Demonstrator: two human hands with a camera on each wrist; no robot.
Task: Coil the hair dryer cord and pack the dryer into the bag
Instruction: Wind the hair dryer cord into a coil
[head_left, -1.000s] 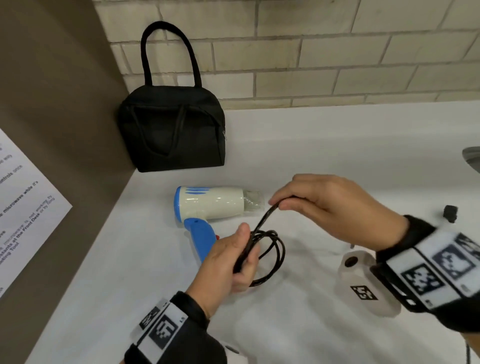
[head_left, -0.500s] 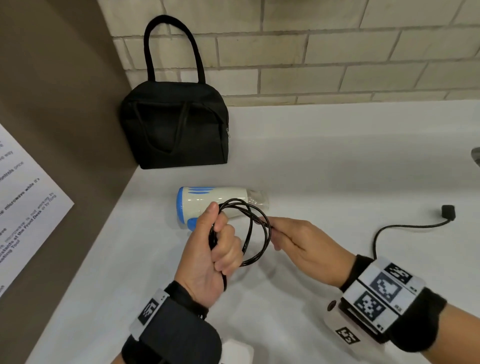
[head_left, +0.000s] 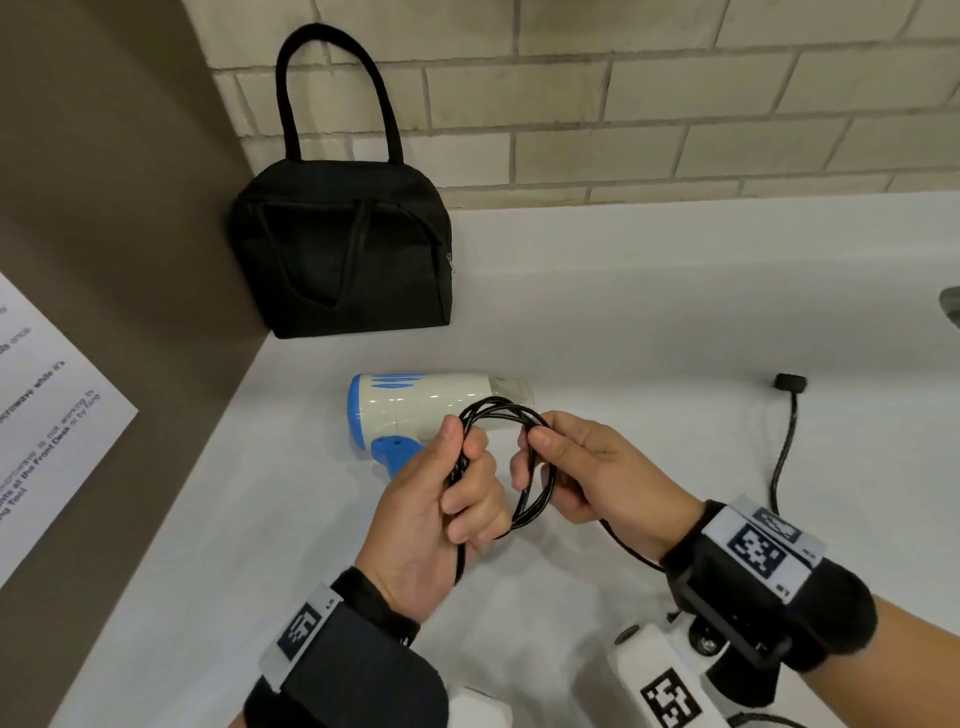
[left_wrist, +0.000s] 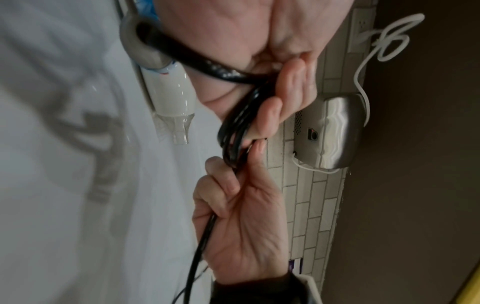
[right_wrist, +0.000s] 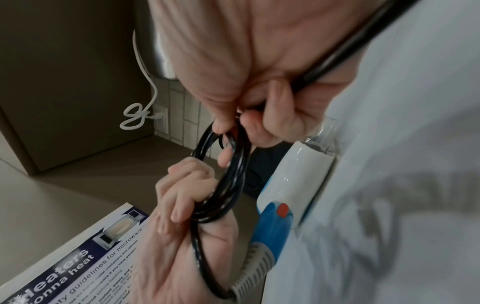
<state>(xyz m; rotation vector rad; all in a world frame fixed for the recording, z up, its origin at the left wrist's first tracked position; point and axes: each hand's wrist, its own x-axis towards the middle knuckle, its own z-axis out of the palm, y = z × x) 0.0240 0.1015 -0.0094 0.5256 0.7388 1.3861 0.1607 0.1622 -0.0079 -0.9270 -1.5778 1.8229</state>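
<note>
— What kind of surface is it, and what is around it?

— A white counter (head_left: 675, 312). At its back edge is a wall of pale tiles (head_left: 675, 104), at its left edge a brown panel (head_left: 104, 182) with a printed notice (head_left: 47, 415) on it. The black bag (head_left: 343, 249) stands in the back left corner, upright, touching the panel.

— And the dryer?

— The hair dryer (head_left: 415, 405) lies on its side just in front of the bag, apart from it, with its nozzle toward the right.

— What are the hands doing?

— The left hand (head_left: 431, 509) has its fingers curled around one side of the coiled cord (head_left: 524, 499). The right hand (head_left: 587, 467) pinches the opposite side between thumb and fingers. The loose end runs to the plug (head_left: 789, 383), which lies near the right edge.

— Anything else?

— In the left wrist view, a metal box (left_wrist: 330, 131) with a white cable (left_wrist: 363, 61) is mounted on the tiles.
</note>
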